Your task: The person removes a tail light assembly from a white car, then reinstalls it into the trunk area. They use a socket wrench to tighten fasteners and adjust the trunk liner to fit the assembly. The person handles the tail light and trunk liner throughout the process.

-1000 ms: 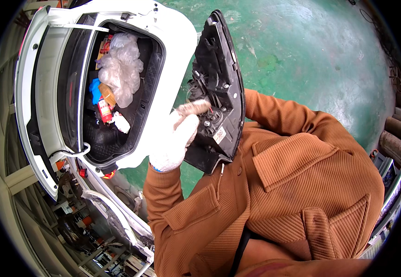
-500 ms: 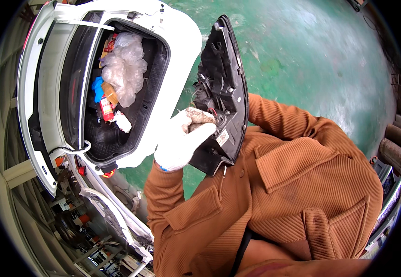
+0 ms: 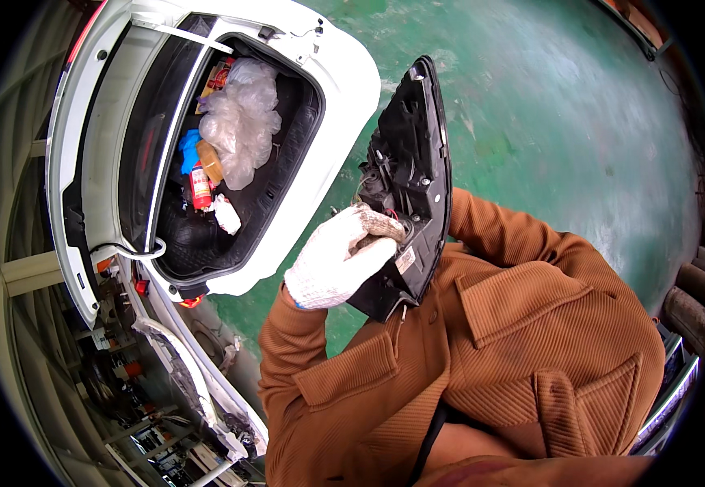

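Observation:
A black tail light assembly (image 3: 417, 174) stands tilted in front of my chest, its back side with sockets and wiring facing left. My left hand (image 3: 340, 256), in a white knitted glove with soiled fingertips, is closed by thumb and fingers around a bulb socket (image 3: 407, 230) low on that back side. A short red wire shows beside the fingertips. A small white label (image 3: 405, 260) sits just below them. My right forearm (image 3: 503, 223) reaches behind the tail light, which hides my right hand completely.
On the left a white car (image 3: 344, 81) has its trunk lid raised. Clear plastic bags (image 3: 243, 122), a red fire extinguisher (image 3: 200, 187) and a blue cloth (image 3: 190, 150) lie in the trunk. Green floor (image 3: 564, 122) stretches behind the tail light. Loose car panels (image 3: 182, 365) stand at lower left.
The view has shifted, so the car and tail light appear farther right and lower. My left hand keeps its fingers at the same spot on the tail light.

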A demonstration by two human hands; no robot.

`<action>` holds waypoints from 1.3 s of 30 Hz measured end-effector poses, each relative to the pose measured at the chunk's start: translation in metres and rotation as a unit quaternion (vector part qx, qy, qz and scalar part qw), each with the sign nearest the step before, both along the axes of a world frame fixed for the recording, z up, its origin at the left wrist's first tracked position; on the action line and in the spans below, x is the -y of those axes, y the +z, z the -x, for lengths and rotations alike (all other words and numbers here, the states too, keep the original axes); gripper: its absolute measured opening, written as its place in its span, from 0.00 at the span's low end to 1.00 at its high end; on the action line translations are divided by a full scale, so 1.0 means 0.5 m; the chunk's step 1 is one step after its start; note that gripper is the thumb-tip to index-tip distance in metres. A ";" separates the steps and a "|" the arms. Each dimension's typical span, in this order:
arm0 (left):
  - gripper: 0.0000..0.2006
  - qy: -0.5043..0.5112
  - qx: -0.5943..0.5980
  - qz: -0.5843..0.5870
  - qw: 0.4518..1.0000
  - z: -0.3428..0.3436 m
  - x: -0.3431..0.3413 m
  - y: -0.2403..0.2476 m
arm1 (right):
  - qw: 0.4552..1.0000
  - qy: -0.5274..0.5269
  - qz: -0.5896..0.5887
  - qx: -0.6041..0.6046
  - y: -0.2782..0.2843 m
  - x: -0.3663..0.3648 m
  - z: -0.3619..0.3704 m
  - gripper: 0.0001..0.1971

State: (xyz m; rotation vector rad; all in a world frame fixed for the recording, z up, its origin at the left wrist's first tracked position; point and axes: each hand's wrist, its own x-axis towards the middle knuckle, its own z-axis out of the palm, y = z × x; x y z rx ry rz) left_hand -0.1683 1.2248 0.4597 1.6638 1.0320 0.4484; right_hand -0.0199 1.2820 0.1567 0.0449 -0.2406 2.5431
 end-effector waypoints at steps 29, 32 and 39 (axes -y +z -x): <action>0.17 0.127 0.527 0.311 0.780 0.329 -0.460 -0.334 | 0.978 -0.171 0.117 0.030 -0.077 -0.148 0.114 0.27; 0.14 0.243 0.557 0.334 0.721 0.505 -0.583 -0.501 | 0.969 -0.222 0.106 -0.037 -0.122 -0.166 0.166 0.30; 0.16 0.511 0.229 0.381 0.736 0.801 -0.823 -0.901 | 0.938 -0.303 0.072 -0.149 -0.202 -0.184 0.215 0.40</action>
